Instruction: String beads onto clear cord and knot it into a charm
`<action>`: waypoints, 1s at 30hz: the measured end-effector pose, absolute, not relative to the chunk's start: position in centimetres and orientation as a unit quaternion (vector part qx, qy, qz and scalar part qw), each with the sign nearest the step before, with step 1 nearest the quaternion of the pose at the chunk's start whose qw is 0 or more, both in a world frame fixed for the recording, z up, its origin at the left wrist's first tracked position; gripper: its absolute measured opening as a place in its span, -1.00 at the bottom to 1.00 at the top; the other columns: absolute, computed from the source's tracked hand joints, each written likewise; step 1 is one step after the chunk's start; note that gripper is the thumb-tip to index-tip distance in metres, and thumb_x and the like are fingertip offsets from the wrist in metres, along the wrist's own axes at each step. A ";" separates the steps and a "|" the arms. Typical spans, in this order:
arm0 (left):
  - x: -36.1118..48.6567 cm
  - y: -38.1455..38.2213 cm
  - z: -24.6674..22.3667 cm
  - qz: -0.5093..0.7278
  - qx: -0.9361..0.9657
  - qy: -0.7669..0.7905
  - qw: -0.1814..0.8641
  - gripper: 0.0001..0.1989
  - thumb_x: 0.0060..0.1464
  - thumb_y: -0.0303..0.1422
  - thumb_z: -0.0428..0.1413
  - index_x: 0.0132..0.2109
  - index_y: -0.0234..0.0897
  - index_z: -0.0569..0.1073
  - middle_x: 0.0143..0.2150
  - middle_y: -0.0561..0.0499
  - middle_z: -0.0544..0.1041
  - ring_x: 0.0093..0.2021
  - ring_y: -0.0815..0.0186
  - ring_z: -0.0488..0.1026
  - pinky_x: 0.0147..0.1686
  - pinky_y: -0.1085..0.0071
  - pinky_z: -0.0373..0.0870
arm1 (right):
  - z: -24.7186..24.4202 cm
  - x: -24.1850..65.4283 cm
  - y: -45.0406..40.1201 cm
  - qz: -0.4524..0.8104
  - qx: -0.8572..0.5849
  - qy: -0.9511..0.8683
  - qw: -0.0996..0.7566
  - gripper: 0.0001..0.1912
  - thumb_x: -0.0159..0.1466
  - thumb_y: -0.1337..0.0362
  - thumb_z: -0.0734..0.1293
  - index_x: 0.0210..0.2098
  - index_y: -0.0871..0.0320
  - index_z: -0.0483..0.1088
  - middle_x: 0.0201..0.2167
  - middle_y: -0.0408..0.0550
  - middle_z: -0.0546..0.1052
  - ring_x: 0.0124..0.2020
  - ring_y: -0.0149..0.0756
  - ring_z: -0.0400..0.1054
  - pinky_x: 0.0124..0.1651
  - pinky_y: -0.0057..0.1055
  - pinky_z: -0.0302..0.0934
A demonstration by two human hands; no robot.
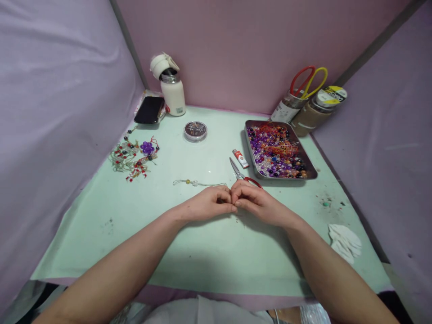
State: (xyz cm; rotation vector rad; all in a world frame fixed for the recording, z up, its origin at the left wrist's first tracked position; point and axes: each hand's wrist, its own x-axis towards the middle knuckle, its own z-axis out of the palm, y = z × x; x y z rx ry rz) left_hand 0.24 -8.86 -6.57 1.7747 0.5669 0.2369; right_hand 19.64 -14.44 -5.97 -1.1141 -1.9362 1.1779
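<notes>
A thin pale-green beaded cord (205,184), with a yellow bead and a clear bead on it, lies on the table and runs up to the meeting fingers of both hands. My left hand (218,201) is closed in a pinch at the cord's right end. Fingertip to fingertip with it, my right hand (253,200) pinches too; the bit of cord between them is hidden by the fingers. Just behind my right hand rest red-handled scissors (238,171), blades pointing away and handles partly covered. A red and white lighter (240,159) lies beyond the scissors.
A metal tray (286,178) of beads and cords stands at the right, with jars (312,118) behind it. Beaded strands (130,157) lie at left, near a phone (149,110) and an uncapped bottle (173,94). A round case (195,130) and white gloves (344,242) are also out.
</notes>
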 end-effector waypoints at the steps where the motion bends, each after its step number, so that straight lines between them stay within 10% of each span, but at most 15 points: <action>1: 0.3 -8.8 -6.5 0.113 0.758 0.245 0.594 -0.79 0.10 -0.26 0.11 -0.40 -0.31 0.46 -0.28 0.00 0.45 -0.25 0.35 0.38 -0.19 0.41 0.32 | -5.9 19.6 -14.5 0.431 -0.427 -0.729 0.317 -0.87 0.33 0.36 0.22 -0.35 0.12 0.34 -0.29 -0.10 0.34 -0.25 -0.35 0.25 -0.17 -0.37 0.17; 12: -5.8 -3.6 -4.2 0.169 0.820 0.468 0.283 -0.74 0.09 -0.25 0.08 -0.11 -0.25 0.50 -0.13 -0.05 0.50 -0.25 0.28 0.43 -0.17 0.32 0.34 | -6.2 19.8 -14.4 0.343 -0.465 -0.527 0.623 -0.92 0.33 0.32 0.24 -0.32 0.09 0.31 -0.33 -0.16 0.30 -0.45 -0.46 0.20 -0.36 -0.42 0.12; 19: -7.5 -3.3 -5.3 0.036 0.859 0.454 0.235 -0.81 -0.01 -0.35 0.12 -0.20 -0.25 0.49 -0.14 -0.09 0.44 -0.05 0.13 0.36 -0.04 0.24 0.31 | -6.0 20.1 -14.2 0.414 -0.443 -0.443 0.660 -0.89 0.29 0.23 0.32 -0.33 0.09 0.30 -0.22 -0.14 0.41 -0.48 -0.49 0.31 -0.39 -0.44 0.17; 30: -7.5 -3.3 -4.8 0.050 0.842 0.474 0.252 -0.85 0.00 -0.38 0.00 -0.37 -0.25 0.47 -0.32 -0.05 0.51 -0.31 0.23 0.39 -0.31 0.34 0.26 | -4.4 22.1 -13.7 0.381 -0.450 -0.414 0.693 -0.77 0.21 0.15 0.40 -0.35 0.08 0.26 -0.52 -0.25 0.37 -0.55 -0.48 0.20 -0.46 -0.48 0.14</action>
